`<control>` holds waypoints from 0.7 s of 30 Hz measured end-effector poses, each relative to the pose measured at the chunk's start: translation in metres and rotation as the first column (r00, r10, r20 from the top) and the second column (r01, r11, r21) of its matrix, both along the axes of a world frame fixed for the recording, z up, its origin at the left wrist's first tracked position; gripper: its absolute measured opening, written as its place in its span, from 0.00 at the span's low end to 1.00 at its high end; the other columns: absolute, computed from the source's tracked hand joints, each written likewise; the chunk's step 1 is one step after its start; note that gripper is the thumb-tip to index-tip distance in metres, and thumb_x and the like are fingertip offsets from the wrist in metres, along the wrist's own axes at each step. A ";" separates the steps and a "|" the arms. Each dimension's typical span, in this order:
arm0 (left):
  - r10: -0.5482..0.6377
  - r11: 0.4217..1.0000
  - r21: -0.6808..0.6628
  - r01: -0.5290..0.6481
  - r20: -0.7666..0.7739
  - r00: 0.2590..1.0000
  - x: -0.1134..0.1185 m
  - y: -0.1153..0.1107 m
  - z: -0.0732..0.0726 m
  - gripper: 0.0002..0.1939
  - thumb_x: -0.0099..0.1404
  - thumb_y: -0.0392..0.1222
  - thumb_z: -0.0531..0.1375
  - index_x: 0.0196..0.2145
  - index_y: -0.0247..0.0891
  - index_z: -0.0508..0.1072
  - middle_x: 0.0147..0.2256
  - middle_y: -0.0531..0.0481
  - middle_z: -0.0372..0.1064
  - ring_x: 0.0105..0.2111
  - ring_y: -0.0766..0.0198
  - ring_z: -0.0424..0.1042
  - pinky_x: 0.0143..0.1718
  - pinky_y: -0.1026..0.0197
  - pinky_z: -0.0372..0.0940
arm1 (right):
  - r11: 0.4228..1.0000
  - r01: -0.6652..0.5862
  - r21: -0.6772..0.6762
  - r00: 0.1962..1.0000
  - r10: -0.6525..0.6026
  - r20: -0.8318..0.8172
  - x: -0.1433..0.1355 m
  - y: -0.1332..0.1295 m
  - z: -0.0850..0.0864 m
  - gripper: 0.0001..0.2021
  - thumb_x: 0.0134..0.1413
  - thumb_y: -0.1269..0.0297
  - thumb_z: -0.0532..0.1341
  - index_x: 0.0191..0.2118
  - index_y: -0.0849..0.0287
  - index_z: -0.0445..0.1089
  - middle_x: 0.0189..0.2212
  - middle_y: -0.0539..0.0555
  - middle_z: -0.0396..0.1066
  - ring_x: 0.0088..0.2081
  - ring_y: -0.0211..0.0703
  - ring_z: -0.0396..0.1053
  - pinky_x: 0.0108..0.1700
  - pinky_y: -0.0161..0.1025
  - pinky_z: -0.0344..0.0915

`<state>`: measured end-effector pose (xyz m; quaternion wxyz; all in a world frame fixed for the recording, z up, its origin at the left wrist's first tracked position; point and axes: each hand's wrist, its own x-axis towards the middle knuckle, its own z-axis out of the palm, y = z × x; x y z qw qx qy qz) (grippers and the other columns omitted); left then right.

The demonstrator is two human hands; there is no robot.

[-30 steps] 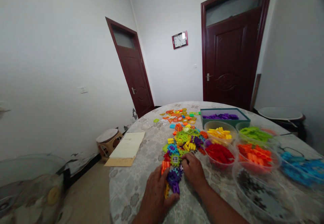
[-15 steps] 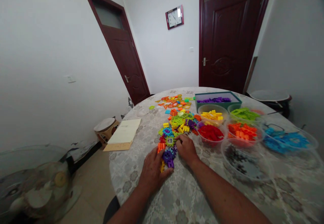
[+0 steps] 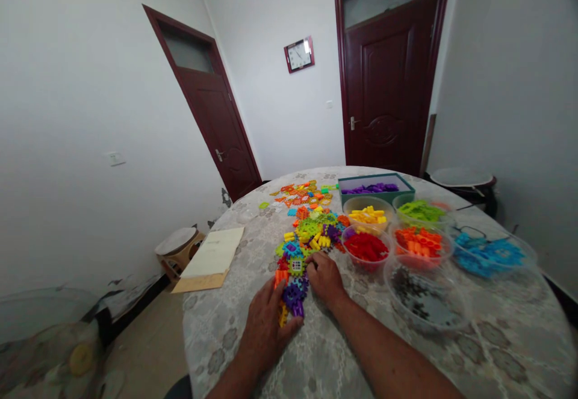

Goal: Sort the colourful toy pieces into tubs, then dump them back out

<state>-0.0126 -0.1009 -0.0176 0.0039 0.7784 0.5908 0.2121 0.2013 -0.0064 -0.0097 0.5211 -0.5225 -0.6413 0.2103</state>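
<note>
Colourful plastic pieces lie in a long pile down the middle of the table. At its near end, my left hand (image 3: 265, 316) rests with thumb and fingers apart around the left and near sides of purple pieces (image 3: 294, 294), its fingertips by an orange piece (image 3: 280, 276). My right hand (image 3: 324, 276) is on the pile's right side, fingers curled, fingertips at the edge of a green square piece (image 3: 296, 266) with a white grid centre. Whether the right fingers pinch anything is hidden.
Clear bowls of yellow (image 3: 368, 214), red (image 3: 366, 247), orange (image 3: 418, 244), green (image 3: 422, 210), blue (image 3: 490, 254) and dark (image 3: 418, 296) pieces stand right. Behind them is a box (image 3: 376, 197) of purple pieces. An open notebook (image 3: 215, 251) lies left; flat pieces (image 3: 300, 193) lie farther back.
The view has tilted up and shifted slightly, so the table and pieces appear lower and farther left. Both hands keep nearly the same places against the pile.
</note>
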 end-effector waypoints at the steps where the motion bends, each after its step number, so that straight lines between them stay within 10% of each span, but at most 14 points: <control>1: 0.000 1.000 0.011 0.000 0.001 1.000 -0.001 0.001 -0.002 0.44 0.63 0.58 0.67 0.72 0.49 0.60 0.72 0.38 0.55 0.70 0.39 0.59 0.68 0.35 0.58 | 1.000 -0.004 0.003 1.000 0.004 -0.001 0.000 0.000 -0.001 0.11 0.54 0.73 0.55 0.33 0.55 0.75 0.34 0.54 0.77 0.40 0.47 0.74 0.47 0.38 0.65; 10: -0.026 0.992 0.121 0.030 -0.030 0.999 -0.008 0.007 -0.019 0.49 0.59 0.54 0.70 0.73 0.49 0.57 0.71 0.38 0.58 0.68 0.39 0.62 0.66 0.37 0.61 | 0.999 -0.035 -0.029 0.999 0.035 -0.010 0.000 -0.004 0.004 0.11 0.54 0.73 0.55 0.34 0.56 0.75 0.34 0.55 0.76 0.40 0.47 0.74 0.46 0.38 0.65; 21: -0.244 0.969 0.031 0.244 -0.001 0.970 -0.016 0.061 0.000 0.56 0.52 0.66 0.73 0.72 0.48 0.59 0.74 0.32 0.50 0.70 0.32 0.58 0.66 0.35 0.62 | 0.998 -0.054 -0.046 0.999 0.054 0.001 0.002 -0.010 0.007 0.11 0.57 0.69 0.54 0.34 0.55 0.74 0.34 0.55 0.76 0.40 0.49 0.74 0.46 0.42 0.66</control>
